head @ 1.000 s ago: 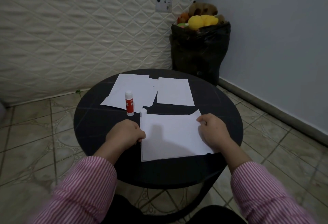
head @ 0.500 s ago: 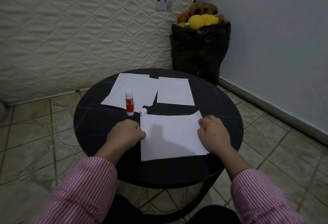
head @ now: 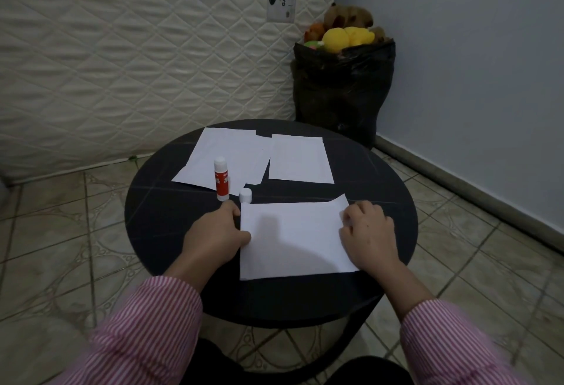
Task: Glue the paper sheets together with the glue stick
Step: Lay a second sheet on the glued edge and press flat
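Observation:
A white paper sheet (head: pixel 293 238) lies on the near part of the round black table (head: pixel 158 220). My left hand (head: pixel 213 238) rests at the sheet's left edge, thumb on the paper, index finger stretched toward the glue stick. My right hand (head: pixel 367 238) presses on the sheet's right edge with curled fingers. A red-and-white glue stick (head: pixel 221 177) stands upright just beyond my left hand, uncapped, with its white cap (head: pixel 245 195) beside it. Two more groups of white sheets (head: pixel 227 160) (head: pixel 299 159) lie at the far side of the table.
A quilted mattress (head: pixel 137 49) leans against the wall behind the table. A black bag (head: pixel 341 91) full of plush toys stands in the corner by the grey wall. Tiled floor surrounds the table.
My left index finger has stretched out toward the glue stick. My right hand has shifted slightly along the sheet's right edge. The sheet stays flat.

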